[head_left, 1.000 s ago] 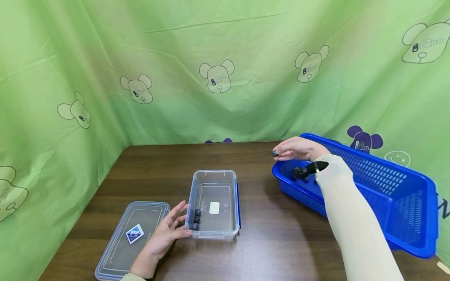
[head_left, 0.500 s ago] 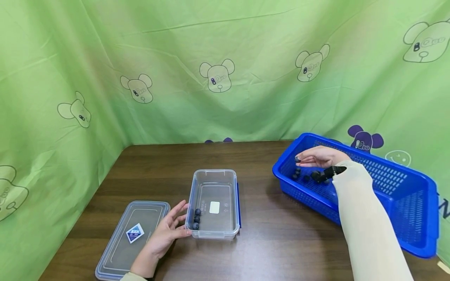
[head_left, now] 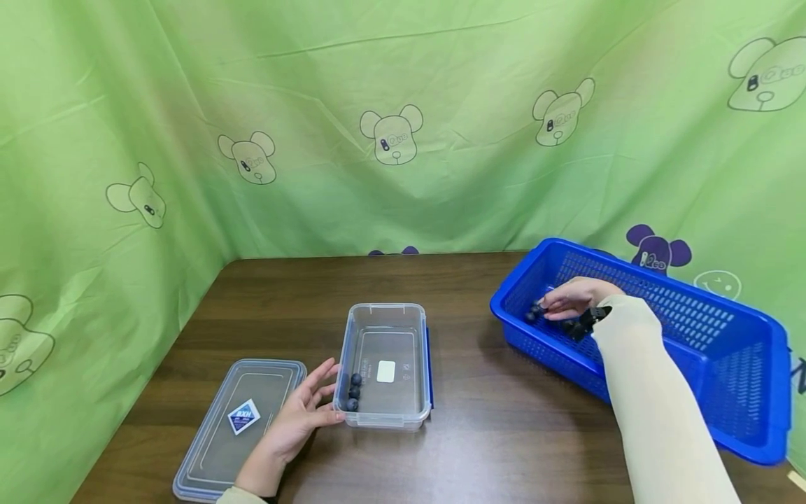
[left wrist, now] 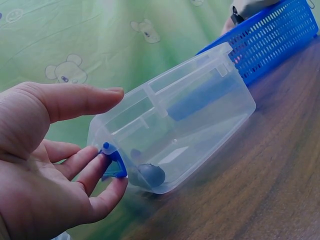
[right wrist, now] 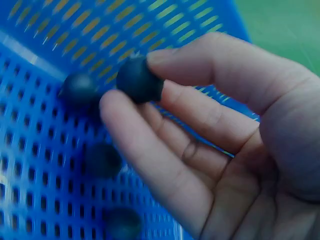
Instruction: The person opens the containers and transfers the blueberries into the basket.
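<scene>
My right hand (head_left: 576, 297) reaches down into a blue plastic basket (head_left: 739, 336), pinching a blueberry (right wrist: 137, 80) between thumb and index finger. More blueberries (right wrist: 125, 220) lie on the basket's perforated floor around the fingertips. At the left side of a clear lidless food container (head_left: 393, 318), my left hand (head_left: 296, 423) touches the wall with loosely spread fingers. Its fingertips rest at a blue side clasp (left wrist: 114, 162), and the thumb lies by the front corner. A row of three blueberries (head_left: 353, 393) sits along the container's inner left side.
A clear lid (head_left: 220, 462) with a diamond-shaped sticker lies flat on the wooden table (head_left: 302, 287), left of the container and partly behind the left wrist. Behind the table hangs a green printed cloth (head_left: 315, 196).
My right hand, with a blueberry at its fingertips, has moved from over the basket's left rim back inward and down among the blueberries. My left hand and the container stay put.
</scene>
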Demonstrator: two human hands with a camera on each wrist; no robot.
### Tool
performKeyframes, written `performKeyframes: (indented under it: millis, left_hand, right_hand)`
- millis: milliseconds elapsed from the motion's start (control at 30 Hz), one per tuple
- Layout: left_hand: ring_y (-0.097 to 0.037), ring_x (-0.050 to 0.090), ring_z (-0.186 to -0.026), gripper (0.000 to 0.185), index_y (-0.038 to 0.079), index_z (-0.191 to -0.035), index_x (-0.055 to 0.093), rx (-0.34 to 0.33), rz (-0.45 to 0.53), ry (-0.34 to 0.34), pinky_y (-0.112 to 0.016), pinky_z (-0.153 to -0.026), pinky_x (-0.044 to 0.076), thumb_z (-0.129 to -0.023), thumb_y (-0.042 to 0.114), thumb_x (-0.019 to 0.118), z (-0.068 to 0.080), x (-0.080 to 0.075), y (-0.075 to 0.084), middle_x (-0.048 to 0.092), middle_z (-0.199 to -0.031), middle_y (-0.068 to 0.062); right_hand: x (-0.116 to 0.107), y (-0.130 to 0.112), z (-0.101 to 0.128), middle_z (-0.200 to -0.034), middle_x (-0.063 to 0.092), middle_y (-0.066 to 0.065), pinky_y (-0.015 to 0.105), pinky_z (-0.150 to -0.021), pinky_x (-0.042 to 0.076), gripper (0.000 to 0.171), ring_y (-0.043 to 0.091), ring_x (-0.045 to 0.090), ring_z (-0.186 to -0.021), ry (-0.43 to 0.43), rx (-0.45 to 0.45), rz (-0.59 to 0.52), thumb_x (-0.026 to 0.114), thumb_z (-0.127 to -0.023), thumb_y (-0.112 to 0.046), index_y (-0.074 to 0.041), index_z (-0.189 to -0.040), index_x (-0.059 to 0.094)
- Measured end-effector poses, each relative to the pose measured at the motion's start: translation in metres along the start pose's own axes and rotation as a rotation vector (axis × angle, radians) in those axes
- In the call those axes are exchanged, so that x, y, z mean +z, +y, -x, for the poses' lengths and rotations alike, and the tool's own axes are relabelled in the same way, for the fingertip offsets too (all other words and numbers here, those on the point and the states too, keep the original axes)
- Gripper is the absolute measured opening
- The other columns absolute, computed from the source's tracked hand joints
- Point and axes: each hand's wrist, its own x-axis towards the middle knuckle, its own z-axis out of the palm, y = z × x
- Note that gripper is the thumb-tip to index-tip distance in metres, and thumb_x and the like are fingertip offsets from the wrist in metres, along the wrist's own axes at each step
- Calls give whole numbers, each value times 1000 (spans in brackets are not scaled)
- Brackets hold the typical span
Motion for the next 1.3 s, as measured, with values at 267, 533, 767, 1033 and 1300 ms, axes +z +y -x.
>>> performKeyframes:
  millis: [267, 533, 767, 1033, 1300]
  left_hand:
    - [-20, 46, -121, 99, -11, -153, 13, 9, -6, 2, -28, -94, 47, -74, -13, 72, 0, 0, 1, 19, -156, -32]
    - [-18, 47, -119, 98, -12, -152, 13, 21, -6, 5, -28, -94, 47, -75, -12, 72, 1, 1, 2, 21, -155, -33]
    - [-21, 46, -122, 99, -11, -153, 13, 4, -4, 8, -28, -95, 46, -74, -13, 72, 0, 1, 1, 20, -156, -32]
    - [-22, 45, -122, 99, -10, -154, 14, -5, -10, 14, -27, -94, 47, -73, -13, 72, -1, 1, 1, 19, -157, -31]
    - [-22, 45, -123, 99, -10, -154, 13, -5, -1, 14, -27, -94, 47, -74, -13, 71, 1, 2, 1, 19, -157, -31]
  right_hand:
    - [7, 3, 1, -83, 72, 9, 29, -79, 57, 5, 18, 71, -75, 110, 37, 103, 65, -88, 6, 2, -90, 69]
    - [6, 4, -1, -81, 73, 10, 28, -77, 57, 4, 16, 72, -73, 143, 48, 148, 71, -86, 0, 4, -88, 71]
    - [7, 4, 1, -83, 73, 12, 29, -78, 57, 3, 18, 72, -75, 139, 37, 126, 69, -87, 2, 5, -88, 70]
    - [11, -15, 4, -89, 72, 9, 30, -84, 56, 19, 17, 71, -82, 44, -38, 13, 60, -94, 2, -6, -84, 73]
    - [32, -44, 10, -92, 71, 8, 31, -85, 55, 22, 18, 68, -88, 26, -155, 56, 56, -97, 1, -10, -88, 73]
